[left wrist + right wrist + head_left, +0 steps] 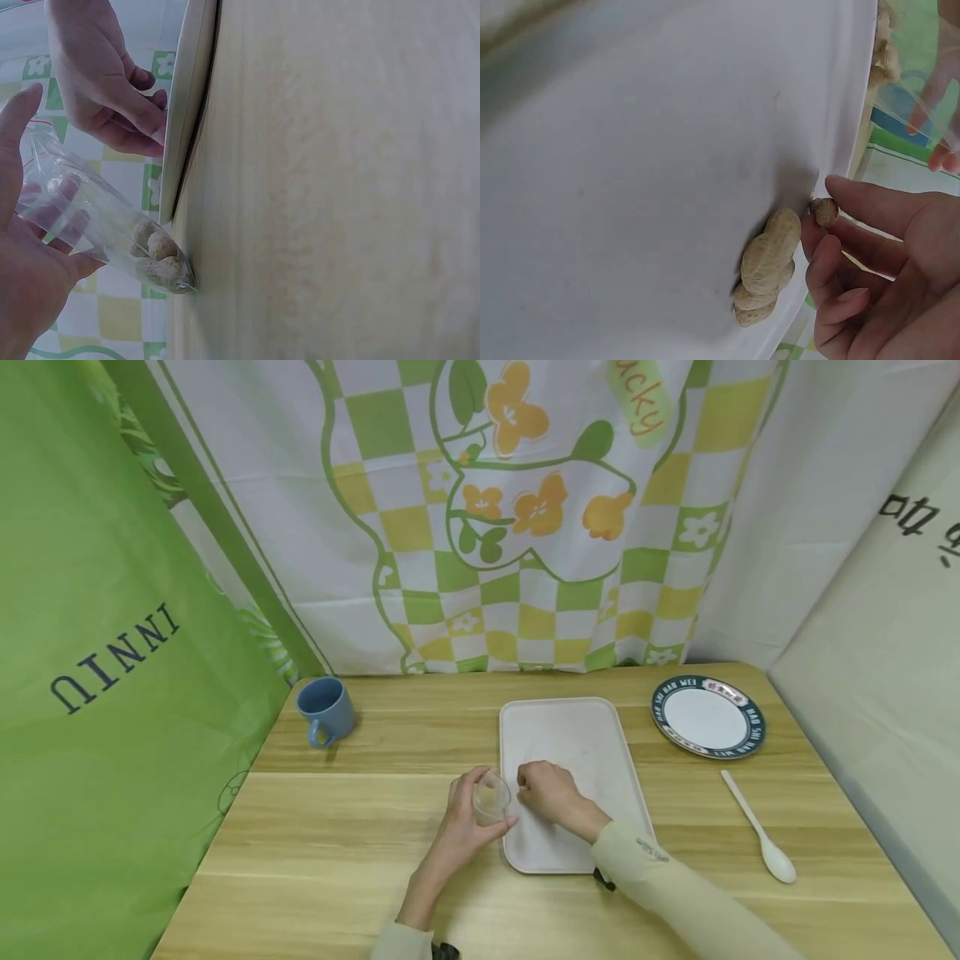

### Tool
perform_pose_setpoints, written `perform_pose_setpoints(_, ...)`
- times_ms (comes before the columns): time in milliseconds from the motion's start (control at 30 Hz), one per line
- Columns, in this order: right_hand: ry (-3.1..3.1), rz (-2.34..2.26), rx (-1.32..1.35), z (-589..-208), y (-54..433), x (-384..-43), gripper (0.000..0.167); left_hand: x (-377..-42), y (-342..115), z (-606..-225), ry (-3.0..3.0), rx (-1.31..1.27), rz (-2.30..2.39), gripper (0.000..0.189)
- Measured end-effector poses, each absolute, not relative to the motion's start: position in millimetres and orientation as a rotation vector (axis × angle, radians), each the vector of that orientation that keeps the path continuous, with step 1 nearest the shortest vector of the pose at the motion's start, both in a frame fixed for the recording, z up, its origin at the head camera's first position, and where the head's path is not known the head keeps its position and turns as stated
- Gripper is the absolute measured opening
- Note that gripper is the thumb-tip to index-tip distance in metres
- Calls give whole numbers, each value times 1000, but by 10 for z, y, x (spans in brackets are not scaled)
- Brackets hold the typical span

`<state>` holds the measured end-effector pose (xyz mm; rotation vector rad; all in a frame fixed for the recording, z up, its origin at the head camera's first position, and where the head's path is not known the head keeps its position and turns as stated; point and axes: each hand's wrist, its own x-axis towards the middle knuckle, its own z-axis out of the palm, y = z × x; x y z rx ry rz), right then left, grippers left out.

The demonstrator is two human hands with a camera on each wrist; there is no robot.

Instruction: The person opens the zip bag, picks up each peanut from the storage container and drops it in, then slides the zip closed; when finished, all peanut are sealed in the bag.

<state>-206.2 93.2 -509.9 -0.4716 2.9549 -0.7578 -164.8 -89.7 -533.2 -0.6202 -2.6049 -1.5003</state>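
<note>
My left hand (461, 822) holds a clear plastic bag (90, 195) by its mouth, thumb on one side and fingers on the other. Several peanuts (159, 259) lie at the bottom of the bag, which hangs beside the tray's left edge. Over the white tray (592, 727), my right hand (551, 789) pinches one peanut (825, 212) between thumb and forefinger, close to the tray surface. A few more peanuts (765, 266) rest on the tray near those fingers; in the head view the right hand hides them.
A blue mug (327, 710) stands at the back left of the wooden table (300, 860). To the right of the tray are a green-rimmed plate (705, 718) and a white spoon (757, 827). Patterned curtain (517, 602) hangs behind the table, with cloth on both sides.
</note>
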Motion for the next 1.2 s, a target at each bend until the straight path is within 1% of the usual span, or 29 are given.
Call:
perform_pose_setpoints(133, 2964, -768, -470, -5115, 949, -2055, 3, -1648, -895, -5333, -2608, -622, -1515, 78)
perform_pose_setpoints(300, 2976, -835, -426, -5063, 990, -2033, 13, -1651, -890, -5331, -2604, -627, -1516, 77)
perform_pose_setpoints(533, 3070, -1069, -392, -4967, 1048, -2005, 13, -1670, -889, -5324, -2587, -633, -1493, 78)
perform_pose_setpoints(733, 3068, -1283, -466, -4880, 1060, -1955, 15, -1672, -903, -5324, -2602, -614, -1511, 79)
perform_pose_setpoints(1000, 2945, -1624, -707, -4770, 1033, -1864, 15, -1672, -906, -5328, -2603, -631, -1512, 78)
perform_pose_setpoints(1200, 2850, -1787, -768, -4725, 975, -1780, 15, -1664, -907, -5330, -2599, -632, -1520, 77)
